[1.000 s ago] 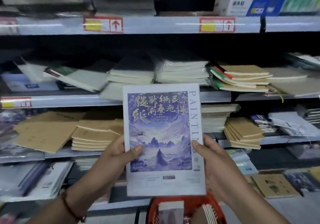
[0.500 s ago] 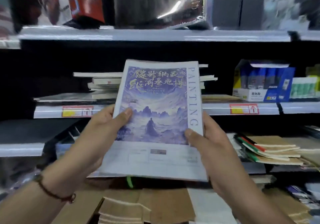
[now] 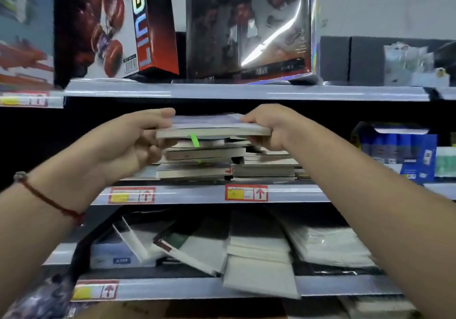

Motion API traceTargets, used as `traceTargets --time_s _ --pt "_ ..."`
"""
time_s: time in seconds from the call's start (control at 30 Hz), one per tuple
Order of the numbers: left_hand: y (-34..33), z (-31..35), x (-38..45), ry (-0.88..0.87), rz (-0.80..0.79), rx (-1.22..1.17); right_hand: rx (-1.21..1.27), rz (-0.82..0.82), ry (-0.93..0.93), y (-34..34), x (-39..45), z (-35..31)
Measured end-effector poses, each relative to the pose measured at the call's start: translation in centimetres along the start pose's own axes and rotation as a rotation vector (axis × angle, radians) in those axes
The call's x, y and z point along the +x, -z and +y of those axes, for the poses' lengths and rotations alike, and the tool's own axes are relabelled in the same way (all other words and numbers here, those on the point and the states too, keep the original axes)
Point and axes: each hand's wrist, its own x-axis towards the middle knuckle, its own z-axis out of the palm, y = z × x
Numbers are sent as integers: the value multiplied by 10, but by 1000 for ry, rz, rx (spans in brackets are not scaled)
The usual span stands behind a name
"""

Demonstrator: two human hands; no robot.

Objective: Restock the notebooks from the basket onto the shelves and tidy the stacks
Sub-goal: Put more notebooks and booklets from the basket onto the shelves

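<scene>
We hold the notebook (image 3: pixel 212 127) flat and level just above the stack (image 3: pixel 217 160) on the middle shelf (image 3: pixel 291 192), its long axis running left to right between our hands. The left hand (image 3: pixel 133 143) grips the left end with thumb on top and fingers curled beneath, and the right hand (image 3: pixel 269 126) grips the right end the same way. The stack lies directly below the notebook, both hands equally near, so we judge that setting it down squarely needs our lower fingers slipped out first.
</scene>
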Motion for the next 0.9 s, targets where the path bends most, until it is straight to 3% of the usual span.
traceTargets --time_s 0.13,0.27,0.37,0.47,0.53,0.9 --pt "2 10 40 76 45 -55 -36 -81 -128 -9 36 -28" --pt "1 2 79 112 116 88 -196 -49 -85 -18 57 -26" --pt "4 -12 95 24 158 576 -476 -15 -23 -26 73 -9" --pt "6 -21 101 -146 170 1156 -787 111 180 -36 91 5" --pt "7 -22 104 -211 217 1317 -855 162 263 -43 97 11" --pt "27 -28 117 -244 202 1326 -1058 129 359 -43 96 14"
